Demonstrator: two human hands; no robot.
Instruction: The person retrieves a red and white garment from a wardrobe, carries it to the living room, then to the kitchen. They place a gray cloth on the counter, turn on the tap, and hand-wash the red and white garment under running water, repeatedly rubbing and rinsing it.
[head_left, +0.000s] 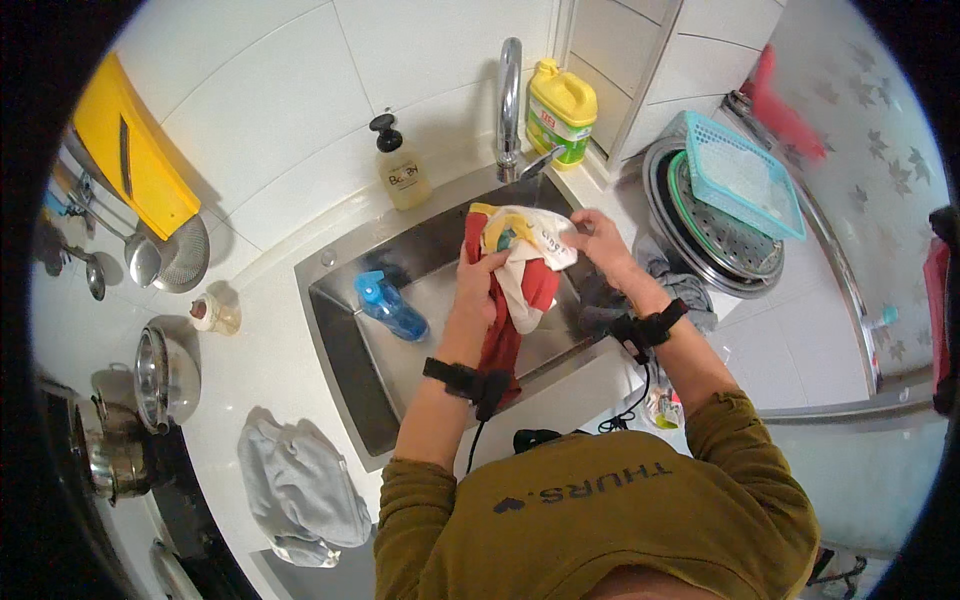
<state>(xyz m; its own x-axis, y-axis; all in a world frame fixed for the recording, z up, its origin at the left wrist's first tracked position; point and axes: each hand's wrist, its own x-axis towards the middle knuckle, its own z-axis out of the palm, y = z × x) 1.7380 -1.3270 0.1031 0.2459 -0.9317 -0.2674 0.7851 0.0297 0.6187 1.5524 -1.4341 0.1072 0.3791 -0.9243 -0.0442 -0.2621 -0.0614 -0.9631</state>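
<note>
Over the stainless steel sink (390, 367), my left hand (478, 289) grips a red, white and yellow cloth garment (525, 262) by its left side. My right hand (600, 244) pinches the garment's white, printed part at its upper right edge. The red lower part hangs down towards the sink's front edge. A blue translucent spray bottle (394, 307) leans inside the sink, left of the garment. Behind the garment stands the chrome faucet (510, 105), its lever turned to the right.
A pump soap bottle (405, 176) and a yellow detergent jug (562, 112) stand behind the sink. Grey folded clothing (304, 484) lies on the left counter. At the right are stacked metal basins (656, 202) and a light-blue plastic basket (795, 206). Utensils hang at the left.
</note>
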